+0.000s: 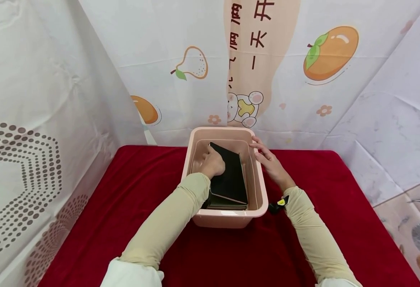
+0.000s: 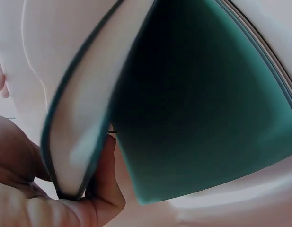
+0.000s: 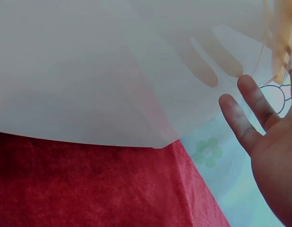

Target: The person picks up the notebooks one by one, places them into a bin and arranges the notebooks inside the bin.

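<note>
A black-covered notebook (image 1: 229, 167) lies tilted inside a pink plastic tub (image 1: 223, 213). My left hand (image 1: 214, 162) reaches into the tub and pinches the notebook by its far left edge; in the left wrist view its cream page edges (image 2: 82, 109) stand between thumb and fingers. Beneath it lies a dark green notebook (image 2: 212, 123), on a stack whose near edge shows in the head view. My right hand (image 1: 271, 164) touches the tub's right rim from outside. Its fingers (image 3: 257, 101) are spread and fairly straight beside the pale outer wall.
The tub stands on a table covered with red velvet cloth (image 1: 152, 191). Behind it hangs a white curtain (image 1: 152, 40) printed with fruit and writing. More printed sheets (image 1: 34, 99) hang at both sides.
</note>
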Action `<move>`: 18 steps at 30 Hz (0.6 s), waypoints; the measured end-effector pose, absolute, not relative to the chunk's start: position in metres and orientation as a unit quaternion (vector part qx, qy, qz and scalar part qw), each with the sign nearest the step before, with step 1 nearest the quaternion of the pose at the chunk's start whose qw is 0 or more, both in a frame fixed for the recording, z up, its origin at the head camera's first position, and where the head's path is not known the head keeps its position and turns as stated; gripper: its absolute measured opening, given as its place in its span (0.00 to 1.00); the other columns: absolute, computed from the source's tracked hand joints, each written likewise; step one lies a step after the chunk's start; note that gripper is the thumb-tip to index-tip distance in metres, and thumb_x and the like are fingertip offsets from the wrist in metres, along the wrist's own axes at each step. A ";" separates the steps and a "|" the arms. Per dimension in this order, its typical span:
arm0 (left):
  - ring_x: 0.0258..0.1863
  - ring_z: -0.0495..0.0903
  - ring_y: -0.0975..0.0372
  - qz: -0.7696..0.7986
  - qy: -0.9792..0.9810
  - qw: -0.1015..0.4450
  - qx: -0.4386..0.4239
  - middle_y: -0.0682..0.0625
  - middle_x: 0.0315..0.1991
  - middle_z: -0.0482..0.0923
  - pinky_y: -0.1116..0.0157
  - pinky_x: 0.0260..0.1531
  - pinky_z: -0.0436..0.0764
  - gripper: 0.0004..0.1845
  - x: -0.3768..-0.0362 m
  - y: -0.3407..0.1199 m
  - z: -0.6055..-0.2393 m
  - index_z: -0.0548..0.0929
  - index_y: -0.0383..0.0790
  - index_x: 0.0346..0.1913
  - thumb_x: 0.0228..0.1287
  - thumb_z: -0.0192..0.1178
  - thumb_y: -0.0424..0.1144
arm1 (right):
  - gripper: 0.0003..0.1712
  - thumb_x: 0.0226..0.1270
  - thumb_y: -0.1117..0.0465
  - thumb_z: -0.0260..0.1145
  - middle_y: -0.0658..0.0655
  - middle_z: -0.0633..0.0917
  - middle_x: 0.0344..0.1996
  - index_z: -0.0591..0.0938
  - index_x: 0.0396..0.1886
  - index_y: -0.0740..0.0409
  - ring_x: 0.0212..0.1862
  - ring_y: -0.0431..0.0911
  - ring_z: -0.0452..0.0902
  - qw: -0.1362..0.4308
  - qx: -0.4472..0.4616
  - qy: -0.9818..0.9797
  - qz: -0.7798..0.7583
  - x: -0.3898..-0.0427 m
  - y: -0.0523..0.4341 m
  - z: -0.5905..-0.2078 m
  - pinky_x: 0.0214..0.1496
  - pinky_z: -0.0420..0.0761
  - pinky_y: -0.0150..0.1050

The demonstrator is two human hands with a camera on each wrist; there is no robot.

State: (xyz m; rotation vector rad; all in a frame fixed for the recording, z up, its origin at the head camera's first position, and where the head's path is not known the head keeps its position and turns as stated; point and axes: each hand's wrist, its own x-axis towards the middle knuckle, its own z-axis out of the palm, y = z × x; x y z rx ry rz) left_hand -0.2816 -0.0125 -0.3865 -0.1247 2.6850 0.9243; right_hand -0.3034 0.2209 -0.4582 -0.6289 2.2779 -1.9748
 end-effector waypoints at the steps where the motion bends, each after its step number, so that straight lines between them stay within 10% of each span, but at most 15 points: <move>1: 0.62 0.70 0.42 0.320 0.934 0.152 -0.044 0.23 0.72 0.53 0.49 0.54 0.80 0.44 -0.282 -0.013 -0.386 0.28 0.34 0.80 0.76 0.46 0.35 | 0.25 0.83 0.55 0.49 0.44 0.51 0.83 0.67 0.72 0.61 0.83 0.51 0.44 0.031 -0.205 0.738 -0.642 -0.303 0.221 -0.458 0.78 0.58 0.66; 10: 0.67 0.69 0.39 0.310 0.938 0.147 -0.050 0.25 0.75 0.52 0.47 0.66 0.73 0.43 -0.283 -0.013 -0.386 0.33 0.36 0.82 0.76 0.48 0.37 | 0.24 0.84 0.57 0.48 0.44 0.51 0.83 0.66 0.72 0.63 0.83 0.49 0.44 0.027 -0.208 0.736 -0.643 -0.303 0.221 -0.457 0.79 0.57 0.63; 18: 0.70 0.54 0.44 0.256 0.962 0.088 -0.030 0.36 0.71 0.56 0.46 0.64 0.66 0.30 -0.283 -0.012 -0.384 0.59 0.38 0.74 0.75 0.47 0.47 | 0.24 0.84 0.57 0.48 0.47 0.49 0.84 0.66 0.72 0.62 0.83 0.54 0.44 0.029 -0.211 0.739 -0.640 -0.302 0.220 -0.456 0.77 0.58 0.68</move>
